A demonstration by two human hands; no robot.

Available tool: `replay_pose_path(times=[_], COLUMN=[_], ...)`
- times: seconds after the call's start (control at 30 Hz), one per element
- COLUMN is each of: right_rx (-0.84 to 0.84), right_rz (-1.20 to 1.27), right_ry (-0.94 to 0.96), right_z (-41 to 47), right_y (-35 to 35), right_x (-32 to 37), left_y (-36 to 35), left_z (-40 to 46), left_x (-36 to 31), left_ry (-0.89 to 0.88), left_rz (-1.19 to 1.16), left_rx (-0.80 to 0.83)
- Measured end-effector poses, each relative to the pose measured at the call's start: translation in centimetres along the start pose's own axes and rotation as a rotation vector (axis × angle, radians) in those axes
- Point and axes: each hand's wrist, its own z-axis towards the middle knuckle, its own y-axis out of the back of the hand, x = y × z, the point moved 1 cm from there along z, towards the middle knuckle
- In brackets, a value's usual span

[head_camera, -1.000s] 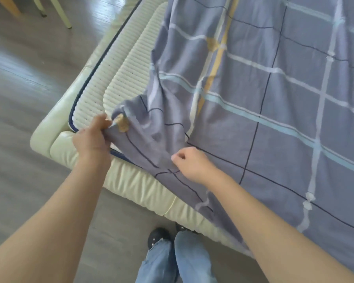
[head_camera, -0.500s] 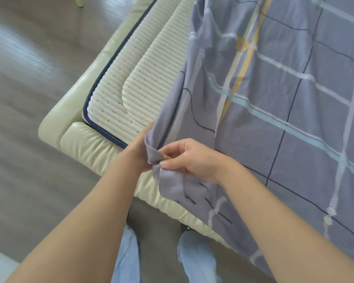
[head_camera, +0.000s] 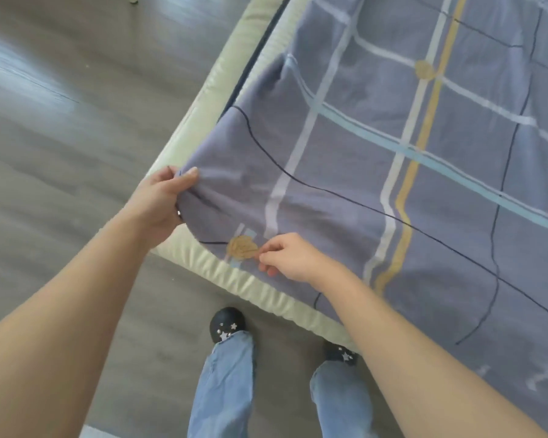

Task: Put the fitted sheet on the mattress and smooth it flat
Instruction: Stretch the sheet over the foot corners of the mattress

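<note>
Where sheet (head_camera: 377, 191) wraps corner, left hand (head_camera: 160, 202) grips, right hand (head_camera: 293, 257) pinches edge

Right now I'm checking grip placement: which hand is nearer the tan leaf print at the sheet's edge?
Right. The right hand pinches the sheet with fingertips touching the tan leaf print. The left hand grips the sheet's corner, up and to the left of the print.

Blue-grey checked fitted sheet (head_camera: 393, 184) spread over mattress (head_camera: 268, 39), corner covered, white ribbed strip exposed top.
</note>
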Motion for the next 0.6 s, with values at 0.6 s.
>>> replay_pose_path(times=[0.6], right_rx=[-0.619], right_rz=[0.277], right_ry=[0.022], right_z=[4.0], right_y=[-0.9], right_x=[9.4], left_y=[3.3], left_z=[3.0], left_x=[-0.2], left_ry=[0.32], left_rz=[0.099], left_rx=[0.472])
